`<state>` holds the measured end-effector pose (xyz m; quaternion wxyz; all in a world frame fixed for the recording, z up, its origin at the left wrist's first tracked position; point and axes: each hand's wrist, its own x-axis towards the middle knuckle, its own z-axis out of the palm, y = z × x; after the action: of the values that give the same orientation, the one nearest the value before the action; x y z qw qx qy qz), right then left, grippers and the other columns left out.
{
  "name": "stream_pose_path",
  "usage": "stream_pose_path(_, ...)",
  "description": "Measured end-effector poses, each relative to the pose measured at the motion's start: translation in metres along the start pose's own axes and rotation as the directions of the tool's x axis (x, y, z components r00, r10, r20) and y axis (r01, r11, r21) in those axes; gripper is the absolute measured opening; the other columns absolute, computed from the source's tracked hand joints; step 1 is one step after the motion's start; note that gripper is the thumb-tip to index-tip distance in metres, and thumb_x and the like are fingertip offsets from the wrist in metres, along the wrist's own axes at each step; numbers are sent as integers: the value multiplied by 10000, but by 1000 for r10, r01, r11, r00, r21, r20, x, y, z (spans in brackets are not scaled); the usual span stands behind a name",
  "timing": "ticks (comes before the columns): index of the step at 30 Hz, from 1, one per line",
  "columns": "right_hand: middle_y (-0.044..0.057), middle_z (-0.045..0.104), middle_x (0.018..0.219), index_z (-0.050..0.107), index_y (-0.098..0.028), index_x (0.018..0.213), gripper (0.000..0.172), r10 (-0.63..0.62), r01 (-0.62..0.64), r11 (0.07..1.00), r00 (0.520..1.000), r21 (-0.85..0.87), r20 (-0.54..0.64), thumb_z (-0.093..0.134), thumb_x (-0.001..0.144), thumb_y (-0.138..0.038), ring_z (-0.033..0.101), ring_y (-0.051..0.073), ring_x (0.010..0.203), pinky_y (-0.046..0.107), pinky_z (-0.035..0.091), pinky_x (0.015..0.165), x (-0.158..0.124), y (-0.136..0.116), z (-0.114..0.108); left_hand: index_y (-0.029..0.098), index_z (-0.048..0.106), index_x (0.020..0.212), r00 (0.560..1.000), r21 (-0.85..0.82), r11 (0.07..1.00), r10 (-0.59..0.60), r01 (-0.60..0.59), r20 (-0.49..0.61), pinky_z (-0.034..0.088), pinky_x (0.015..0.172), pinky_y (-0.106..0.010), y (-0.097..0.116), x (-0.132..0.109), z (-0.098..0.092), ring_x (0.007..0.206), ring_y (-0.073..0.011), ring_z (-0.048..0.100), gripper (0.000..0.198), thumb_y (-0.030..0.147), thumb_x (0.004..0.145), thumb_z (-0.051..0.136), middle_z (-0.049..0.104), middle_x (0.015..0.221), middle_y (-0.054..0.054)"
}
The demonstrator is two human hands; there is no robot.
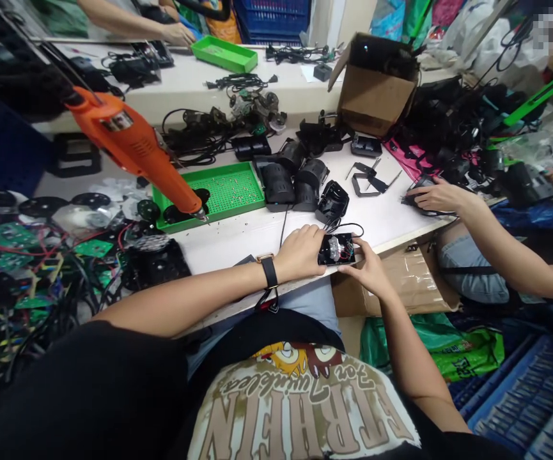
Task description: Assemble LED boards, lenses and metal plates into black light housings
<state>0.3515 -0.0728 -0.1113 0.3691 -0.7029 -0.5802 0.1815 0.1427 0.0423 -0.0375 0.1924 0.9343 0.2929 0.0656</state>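
Note:
At the table's front edge, both of my hands grip an opened black plastic housing [336, 249] with a motor-like metal part and red wires showing inside. My left hand [301, 251], with a watch on the wrist, closes round its left end. The right end is pinched by the thumb and fingers of my right hand [368, 265]. A black cable loops out behind the housing. Just beyond it lies another open black shell [332, 200], beside several rounded black housings [279, 182].
An orange electric screwdriver [135, 150] hangs over a green tray [228, 207] of small screws. Circuit boards and wires [12, 255] pile up at left. Black brackets [369, 179] lie right of centre. A co-worker's hand [436, 193] works at right; a cardboard box [372, 96] stands behind.

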Motion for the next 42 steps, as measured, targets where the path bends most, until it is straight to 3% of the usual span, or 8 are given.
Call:
stream_pose_path(9, 110, 549, 1420, 469, -304, 1407, 869, -45, 76, 885, 996, 460, -77, 900, 677, -492, 617, 274, 1240, 433, 575, 1023, -14, -68, -10, 215, 598, 1246, 990, -542, 837, 1, -79, -143, 477, 1108, -468, -6, -47, -49, 1205, -316, 613, 687, 299, 605, 832, 641, 1249, -94)
stream_pose_path(14, 86, 620, 1270, 491, -301, 1320, 917, 17, 54, 704, 996, 708, -93, 933, 571, -594, 659, 273, 1151, 445, 573, 1012, -24, -117, 11, 320, 610, 1326, 952, -900, 436, -289, 32, -106, 607, 987, -459, 0, -93, -64, 1149, -316, 700, 823, 283, 560, 911, 675, 1281, -79)
stream_pose_path(21, 57, 662, 1147, 391, -329, 1243, 1075, 68, -42, 510, 998, 859, 8, 1025, 391, -495, 702, 265, 1048, 443, 591, 947, -35, -155, 57, 396, 682, 1300, 774, -997, -65, -633, -44, 7, 568, 1087, -564, 15, -134, -33, 1249, -383, 655, 760, 487, 587, 931, 729, 1280, -36)
stream_pose_path(24, 67, 665, 1166, 381, -316, 1233, 1121, 61, -57, 528, 998, 848, 29, 1041, 339, -466, 705, 273, 1086, 439, 575, 978, -37, -161, 70, 376, 701, 1281, 722, -973, -198, -690, -122, 50, 564, 1087, -586, 23, -136, -14, 1249, -401, 656, 795, 624, 558, 919, 754, 1244, -45)
stream_pose_path(30, 43, 680, 1088, 422, -295, 1250, 1060, -14, -36, 651, 998, 758, 59, 1016, 401, -520, 709, 228, 966, 387, 593, 872, -42, -163, 71, 304, 698, 1284, 703, -922, -249, -710, -296, -34, 540, 1116, -557, 16, -133, -10, 1308, -397, 626, 904, 736, 516, 897, 758, 1251, -74)
stream_pose_path(35, 31, 660, 1036, 534, -274, 1274, 631, -196, 209, 762, 976, 612, -90, 854, 769, -478, 671, 173, 861, 359, 579, 814, -47, -155, 64, 232, 660, 1315, 742, -814, -413, -669, -409, -33, 505, 1131, -579, 4, -141, -18, 1309, -389, 630, 910, 792, 614, 813, 754, 1254, -101)
stream_pose_path(38, 46, 629, 1042, 584, -261, 1245, 444, -283, 354, 852, 931, 385, -231, 777, 856, -354, 631, 201, 958, 396, 542, 867, -43, -150, 66, 199, 641, 1330, 767, -759, -506, -642, -409, 15, 538, 1089, -563, -7, -150, -18, 1267, -373, 662, 842, 812, 755, 688, 762, 1223, -111)
stream_pose_path(42, 92, 607, 1174, 584, -260, 1295, 543, -498, 527, 848, 827, 54, -261, 812, 807, -330, 592, 268, 1108, 482, 503, 959, -36, -157, 73, 166, 627, 1341, 771, -684, -613, -626, -396, 114, 590, 1015, -529, -17, -162, -19, 1174, -341, 712, 799, 812, 927, 404, 776, 1148, -120)
